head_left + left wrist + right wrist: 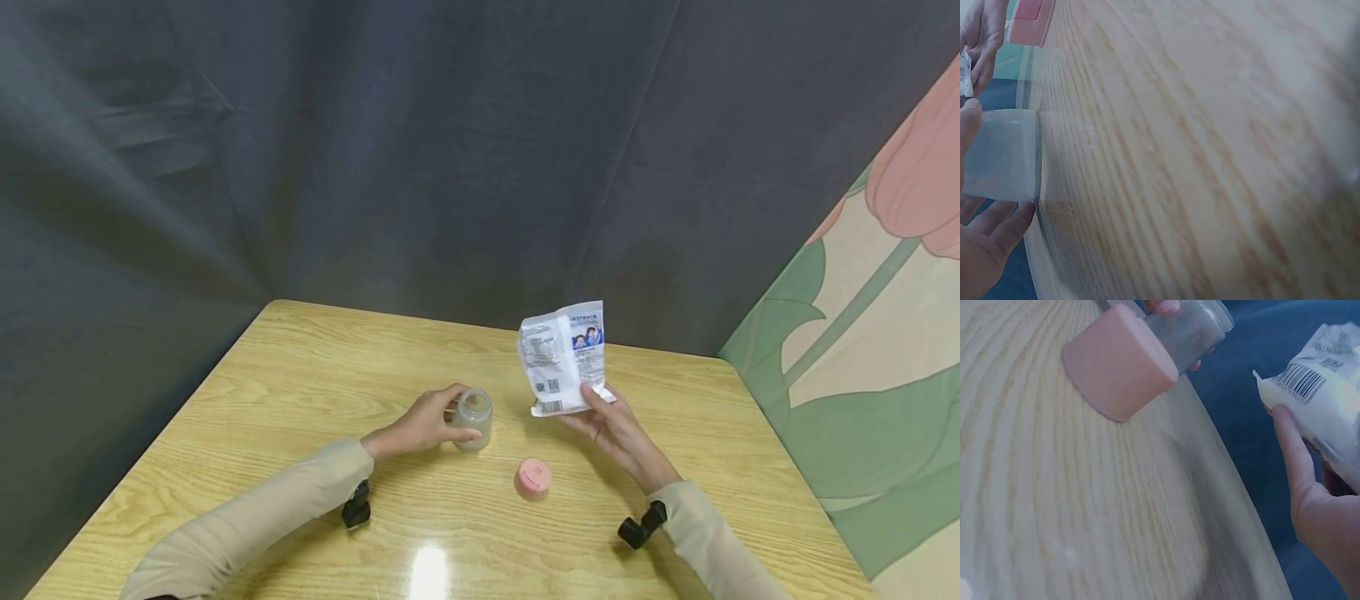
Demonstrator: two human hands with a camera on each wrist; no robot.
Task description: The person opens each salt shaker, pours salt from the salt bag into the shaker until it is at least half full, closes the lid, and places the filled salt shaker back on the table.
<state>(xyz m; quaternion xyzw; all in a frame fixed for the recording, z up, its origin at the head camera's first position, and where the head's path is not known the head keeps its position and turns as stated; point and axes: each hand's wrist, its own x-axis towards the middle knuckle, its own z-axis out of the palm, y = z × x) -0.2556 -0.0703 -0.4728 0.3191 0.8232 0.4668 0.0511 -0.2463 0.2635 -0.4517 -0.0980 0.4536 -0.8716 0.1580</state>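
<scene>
A small clear jar (474,421) with no lid on stands upright on the table, and my left hand (429,423) grips it from the left, thumb on the near side and fingers behind. My right hand (618,437) holds a white printed bag (562,358) by its lower edge, raised above the table, with the thumb on its front. Small print, a barcode and a picture show on the bag. Between the hands, a pink lid (533,477) lies on the table, nearer to me than the jar. The right wrist view shows the bag's barcode (1300,383) close to the thumb.
The wooden table (337,358) reaches back to a dark curtain (450,167). A flower-patterned panel (862,375) runs along the right side. Black wrist cameras sit on both sleeves, close over the tabletop.
</scene>
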